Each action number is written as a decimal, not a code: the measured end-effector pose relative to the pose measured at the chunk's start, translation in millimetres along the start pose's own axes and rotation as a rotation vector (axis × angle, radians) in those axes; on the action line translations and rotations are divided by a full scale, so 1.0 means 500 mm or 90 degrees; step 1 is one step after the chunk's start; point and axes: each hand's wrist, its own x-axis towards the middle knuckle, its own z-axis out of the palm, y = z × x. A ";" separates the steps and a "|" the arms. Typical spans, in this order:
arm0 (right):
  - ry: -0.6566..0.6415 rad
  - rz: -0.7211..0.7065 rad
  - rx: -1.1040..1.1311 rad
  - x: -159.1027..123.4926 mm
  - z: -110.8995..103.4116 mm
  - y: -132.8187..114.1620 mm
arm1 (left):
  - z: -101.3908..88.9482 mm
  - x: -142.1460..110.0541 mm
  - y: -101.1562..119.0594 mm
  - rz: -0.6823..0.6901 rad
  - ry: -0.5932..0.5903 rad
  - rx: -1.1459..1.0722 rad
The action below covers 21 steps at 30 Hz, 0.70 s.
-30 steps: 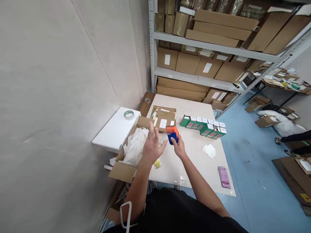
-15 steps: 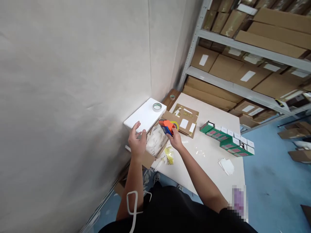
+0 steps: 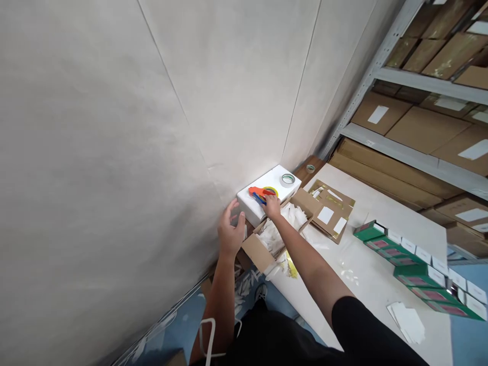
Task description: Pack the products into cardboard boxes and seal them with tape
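Note:
An orange and blue tape dispenser with a yellow-rimmed roll is in my right hand, whose fingers are closed round it. It is over the top of a white foam box against the wall; whether it touches the top I cannot tell. My left hand holds nothing, fingers apart, beside the near left end of that box. A loose roll of tape lies on the far end of the foam box. Below my right forearm an open carton is filled with white crumpled material.
Flattened cardboard with white labels lies on the white table. Farther right stand green and white boxes and several white cards. Shelving with cartons rises behind. The wall closes off the left side.
My right hand has carried the tape dispenser left, from above the carton to over the foam box. My left hand has shifted to the box's near end. The view has turned left.

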 end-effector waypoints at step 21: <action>0.353 0.105 0.000 -0.386 -0.420 0.301 | 0.457 -0.046 0.122 0.030 -0.455 -0.195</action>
